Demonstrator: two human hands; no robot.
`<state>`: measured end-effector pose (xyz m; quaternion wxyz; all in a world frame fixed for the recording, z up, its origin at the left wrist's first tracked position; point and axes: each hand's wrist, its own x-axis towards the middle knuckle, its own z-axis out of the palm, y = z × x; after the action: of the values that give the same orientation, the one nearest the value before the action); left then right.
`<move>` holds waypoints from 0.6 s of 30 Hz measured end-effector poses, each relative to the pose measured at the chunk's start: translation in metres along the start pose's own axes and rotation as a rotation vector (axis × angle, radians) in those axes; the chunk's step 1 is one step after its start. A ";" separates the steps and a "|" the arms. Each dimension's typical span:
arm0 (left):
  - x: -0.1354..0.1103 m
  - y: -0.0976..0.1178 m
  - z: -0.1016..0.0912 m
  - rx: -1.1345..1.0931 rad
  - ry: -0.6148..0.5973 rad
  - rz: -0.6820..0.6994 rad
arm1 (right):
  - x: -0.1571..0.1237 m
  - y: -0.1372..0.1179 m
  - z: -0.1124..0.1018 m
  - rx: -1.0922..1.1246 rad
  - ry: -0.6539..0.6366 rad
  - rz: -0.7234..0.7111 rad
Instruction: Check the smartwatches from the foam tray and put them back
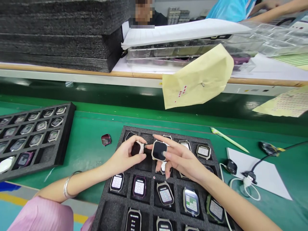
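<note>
My left hand (127, 151) is closed around a smartwatch case (137, 148) with a dark reddish screen and a pale edge. Close beside it, my right hand (179, 155) grips another smartwatch case (159, 150), silver-rimmed, its black screen facing up. Both hands are over a black foam tray (112, 213) whose compartments hold several watch cases. Many of those screens are lit with white pages, such as the purple-rimmed watch (139, 186) and the green-rimmed watch (215, 208). My right forearm hides part of the tray's right side.
A second foam tray (64, 138) of watches lies at left. One dark red watch case (106, 139) rests on the green table. At right are a green pen (229, 140), white paper (269, 179) and cables. Above, a shelf carries foam stacks (60, 35) and clear plastic trays; people sit beyond.
</note>
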<state>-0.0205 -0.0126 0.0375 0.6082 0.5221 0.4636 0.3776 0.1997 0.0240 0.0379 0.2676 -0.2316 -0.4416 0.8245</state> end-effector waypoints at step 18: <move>-0.006 0.002 0.003 0.138 0.031 0.076 | 0.001 0.000 -0.004 0.010 0.010 -0.107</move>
<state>-0.0192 -0.0188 0.0403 0.5487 0.5740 0.4776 0.3759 0.2017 0.0272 0.0355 0.3145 -0.2104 -0.4477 0.8101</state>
